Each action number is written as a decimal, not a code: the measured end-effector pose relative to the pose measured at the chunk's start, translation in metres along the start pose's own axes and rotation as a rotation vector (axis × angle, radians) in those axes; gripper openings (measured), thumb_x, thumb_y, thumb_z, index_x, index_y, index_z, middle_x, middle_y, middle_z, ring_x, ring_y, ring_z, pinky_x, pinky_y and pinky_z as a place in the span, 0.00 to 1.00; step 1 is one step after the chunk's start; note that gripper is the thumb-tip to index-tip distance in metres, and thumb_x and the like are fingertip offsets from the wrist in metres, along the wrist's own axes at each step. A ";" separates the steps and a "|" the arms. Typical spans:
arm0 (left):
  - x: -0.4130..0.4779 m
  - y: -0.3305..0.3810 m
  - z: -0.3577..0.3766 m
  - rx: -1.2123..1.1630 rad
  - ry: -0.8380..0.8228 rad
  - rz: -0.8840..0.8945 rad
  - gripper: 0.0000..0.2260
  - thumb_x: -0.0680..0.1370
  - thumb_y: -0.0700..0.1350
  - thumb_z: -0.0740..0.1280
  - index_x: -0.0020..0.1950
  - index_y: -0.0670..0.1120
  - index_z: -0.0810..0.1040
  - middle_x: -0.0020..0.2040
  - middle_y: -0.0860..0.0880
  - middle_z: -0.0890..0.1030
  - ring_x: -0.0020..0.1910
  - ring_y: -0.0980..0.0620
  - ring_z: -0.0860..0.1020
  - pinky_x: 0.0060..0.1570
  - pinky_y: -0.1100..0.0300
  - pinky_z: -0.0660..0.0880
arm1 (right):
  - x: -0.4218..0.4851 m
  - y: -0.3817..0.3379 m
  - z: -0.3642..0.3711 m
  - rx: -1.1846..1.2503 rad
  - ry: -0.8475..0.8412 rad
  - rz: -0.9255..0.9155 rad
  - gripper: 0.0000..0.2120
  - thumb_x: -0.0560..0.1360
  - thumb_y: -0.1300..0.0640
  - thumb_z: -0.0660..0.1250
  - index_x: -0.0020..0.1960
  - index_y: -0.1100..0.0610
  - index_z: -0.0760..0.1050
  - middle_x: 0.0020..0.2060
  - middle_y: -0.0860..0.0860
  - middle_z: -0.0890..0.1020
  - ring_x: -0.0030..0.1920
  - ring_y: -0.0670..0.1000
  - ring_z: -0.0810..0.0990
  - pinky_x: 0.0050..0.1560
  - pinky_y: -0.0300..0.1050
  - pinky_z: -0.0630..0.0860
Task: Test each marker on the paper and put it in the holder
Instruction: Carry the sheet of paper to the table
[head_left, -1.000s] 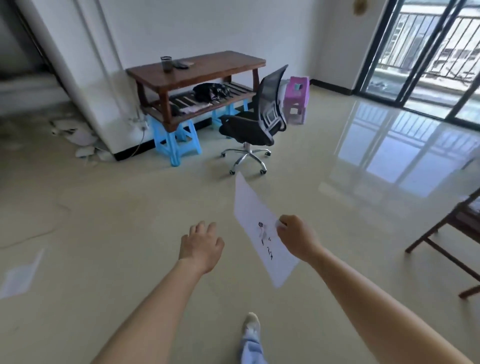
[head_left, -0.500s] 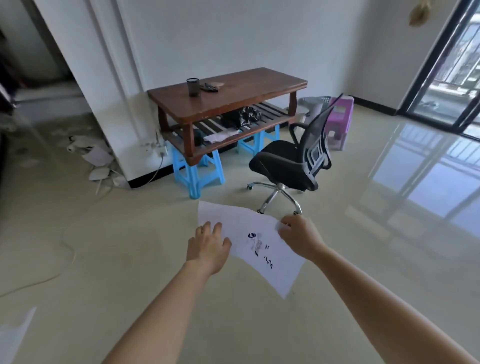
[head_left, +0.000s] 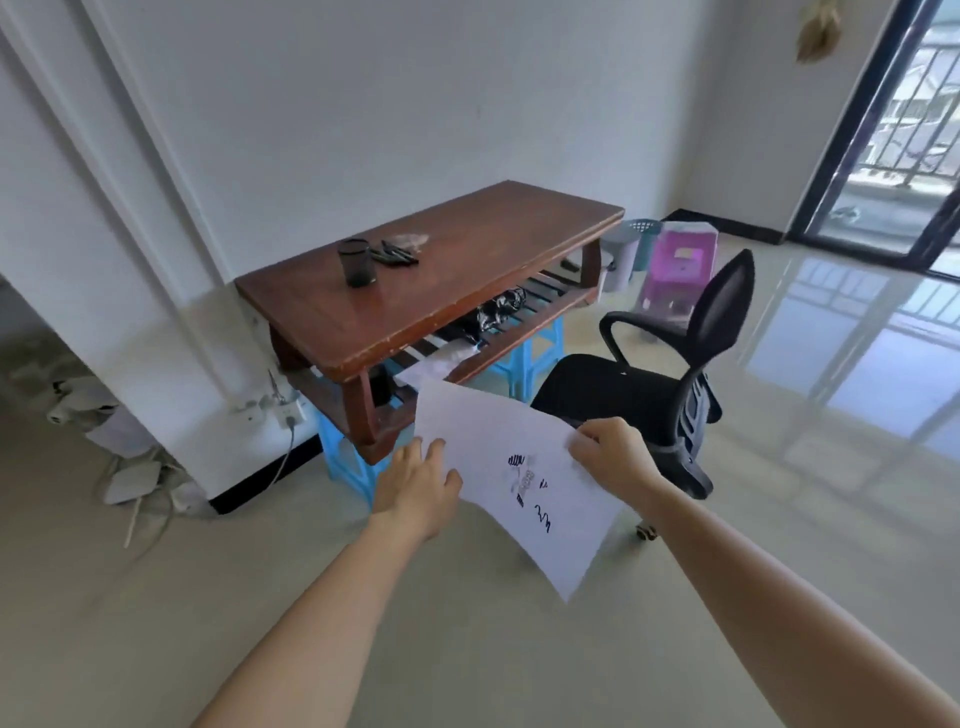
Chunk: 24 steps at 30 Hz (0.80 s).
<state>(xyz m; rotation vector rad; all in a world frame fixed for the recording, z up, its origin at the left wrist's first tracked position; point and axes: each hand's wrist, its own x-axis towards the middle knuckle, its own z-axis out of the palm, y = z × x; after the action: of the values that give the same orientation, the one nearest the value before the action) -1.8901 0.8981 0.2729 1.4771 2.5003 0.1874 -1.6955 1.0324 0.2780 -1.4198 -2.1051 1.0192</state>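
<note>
Nearer the table (head_left: 441, 296) now; right hand (head_left: 615, 457) pinches paper (head_left: 493, 431); left hand (head_left: 415, 483) alongside.

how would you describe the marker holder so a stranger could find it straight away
Find the long brown wooden table against the white wall. On its top, toward the left end, stands a dark cylindrical holder. It is the only upright thing there; the black markers beside it lie flat.

Both bare forearms reach up from the bottom edge toward centre frame. Left hand (head_left: 418, 486) is back-up, fingers straight and slightly spread, right at the left edge of the paper (head_left: 493, 436). Right hand (head_left: 615, 457), just right of centre, has its fingers curled, pinching the sheet's right edge.
</note>
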 end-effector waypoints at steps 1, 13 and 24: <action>0.028 -0.002 -0.005 0.002 -0.003 0.013 0.23 0.80 0.51 0.52 0.74 0.46 0.58 0.73 0.43 0.61 0.71 0.43 0.60 0.66 0.48 0.64 | 0.028 -0.005 0.002 0.016 0.005 0.012 0.11 0.71 0.63 0.61 0.35 0.70 0.72 0.28 0.55 0.69 0.30 0.51 0.64 0.30 0.42 0.61; 0.346 -0.008 -0.043 -0.040 0.046 -0.028 0.20 0.79 0.50 0.54 0.71 0.48 0.62 0.72 0.44 0.63 0.70 0.43 0.62 0.63 0.48 0.65 | 0.368 -0.043 -0.004 0.286 0.011 0.114 0.09 0.75 0.59 0.67 0.44 0.65 0.82 0.33 0.57 0.78 0.33 0.54 0.74 0.36 0.44 0.69; 0.564 -0.052 -0.066 -0.024 0.004 -0.112 0.24 0.80 0.52 0.51 0.75 0.48 0.54 0.77 0.44 0.56 0.75 0.44 0.55 0.70 0.48 0.61 | 0.591 -0.077 0.032 0.508 0.053 0.263 0.03 0.73 0.65 0.68 0.43 0.60 0.80 0.34 0.54 0.78 0.33 0.52 0.75 0.35 0.43 0.72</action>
<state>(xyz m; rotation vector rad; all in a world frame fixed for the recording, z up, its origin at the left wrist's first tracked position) -2.2135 1.3678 0.2503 1.3240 2.5663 0.2009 -2.0027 1.5443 0.2754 -1.4505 -1.4916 1.4693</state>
